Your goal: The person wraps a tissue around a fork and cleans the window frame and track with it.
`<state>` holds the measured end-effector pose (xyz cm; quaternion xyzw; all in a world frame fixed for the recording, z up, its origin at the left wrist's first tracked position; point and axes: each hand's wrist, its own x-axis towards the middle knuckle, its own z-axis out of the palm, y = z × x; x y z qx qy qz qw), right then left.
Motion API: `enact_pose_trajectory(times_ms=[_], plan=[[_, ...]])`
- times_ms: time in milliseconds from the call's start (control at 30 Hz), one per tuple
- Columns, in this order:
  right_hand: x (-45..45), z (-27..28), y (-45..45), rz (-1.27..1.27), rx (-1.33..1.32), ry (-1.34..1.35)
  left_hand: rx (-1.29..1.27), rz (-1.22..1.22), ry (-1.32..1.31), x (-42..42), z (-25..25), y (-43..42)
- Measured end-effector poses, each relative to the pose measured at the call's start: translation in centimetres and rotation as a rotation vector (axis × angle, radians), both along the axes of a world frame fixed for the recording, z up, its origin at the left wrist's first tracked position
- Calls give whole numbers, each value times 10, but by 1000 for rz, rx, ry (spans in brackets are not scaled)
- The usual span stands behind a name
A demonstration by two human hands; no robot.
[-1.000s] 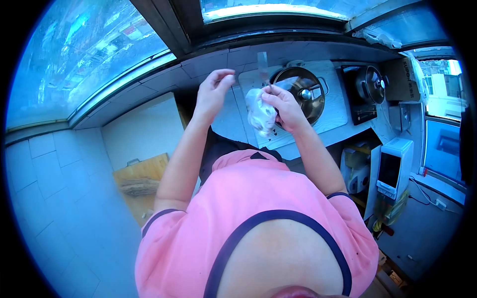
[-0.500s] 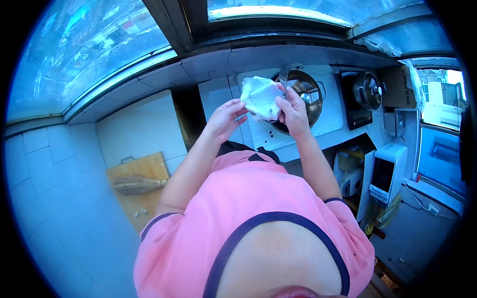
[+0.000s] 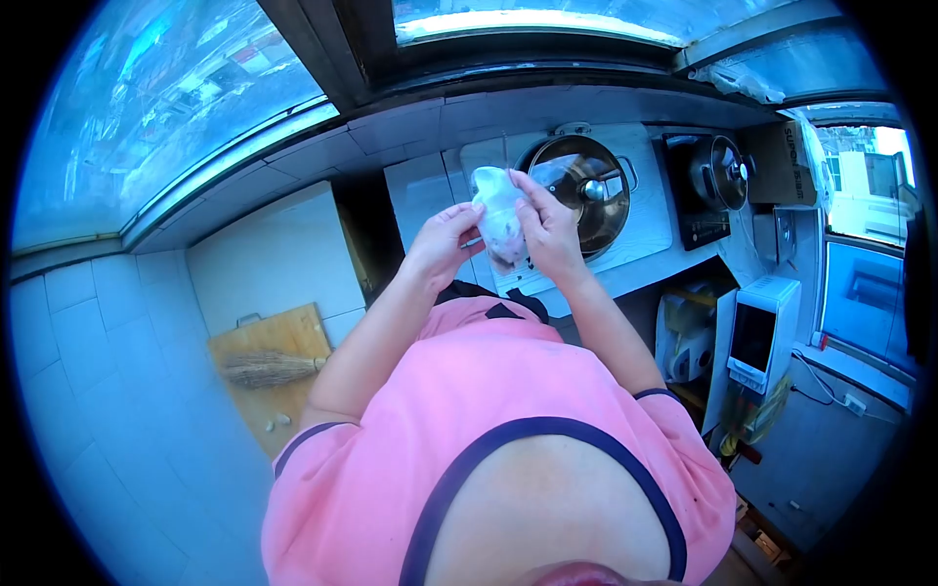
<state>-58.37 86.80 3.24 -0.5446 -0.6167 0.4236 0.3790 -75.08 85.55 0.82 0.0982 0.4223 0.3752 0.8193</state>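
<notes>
2-handed handling: the left hand (image 3: 440, 245) and right hand (image 3: 553, 234) pinch opposite sides of 1 crumpled white cloth (image 3: 497, 203) left of the lidded pot (image 3: 576, 166), a thin utensil (image 3: 505, 149) projecting beyond it.

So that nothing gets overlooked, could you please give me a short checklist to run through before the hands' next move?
1. Left hand on the white bundle: ok, fingers at its edge.
2. Right hand on the bundle: ok.
3. One hand free: not ok, both are occupied.
4. Nearer pot covered: ok, glass lid on.
5. Farther pot covered: ok.
6. Black cooktop switched off: cannot tell.
</notes>
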Motion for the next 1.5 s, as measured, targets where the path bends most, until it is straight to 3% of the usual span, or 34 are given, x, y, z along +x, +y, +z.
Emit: enact_pose_trajectory(times_ms=[67,200,267,400,500,567,600,667,700,767,900,967,1067,1300,1400,1467,1500], plan=[[4,-6,-1,-47,2,-31,18,86,44,-1,4,2],[19,-17,-8,-133,-144,22,123,29,59,-8,-10,8],[27,-17,-4,-241,-172,309,245,-134,335,-11,1,14],[20,16,6,-59,106,144,540,-302,563,-12,13,24],[12,40,13,25,108,-13,738,-379,594,-11,18,35],[15,33,21,115,-53,-141,845,-426,691,-9,24,39],[18,27,22,118,-52,-140,845,-424,692,-9,22,40],[24,18,23,95,-362,105,747,-299,612,-8,15,41],[25,19,22,99,-360,101,749,-292,610,-7,11,40],[26,24,16,43,-233,77,637,26,679,-9,-3,33],[27,27,9,21,-149,83,370,-136,525,4,-18,15],[27,29,3,48,-158,72,140,-41,18,18,-15,13],[31,32,-6,109,-167,14,130,-50,-214,29,-19,13],[32,53,-19,150,-218,-26,130,34,-206,33,-16,19],[33,57,-13,111,0,-186,202,-13,-78,36,-18,19],[40,52,-3,35,43,-215,311,-175,159,33,-8,20],[43,50,2,21,4,-182,326,-204,158,31,0,19]])
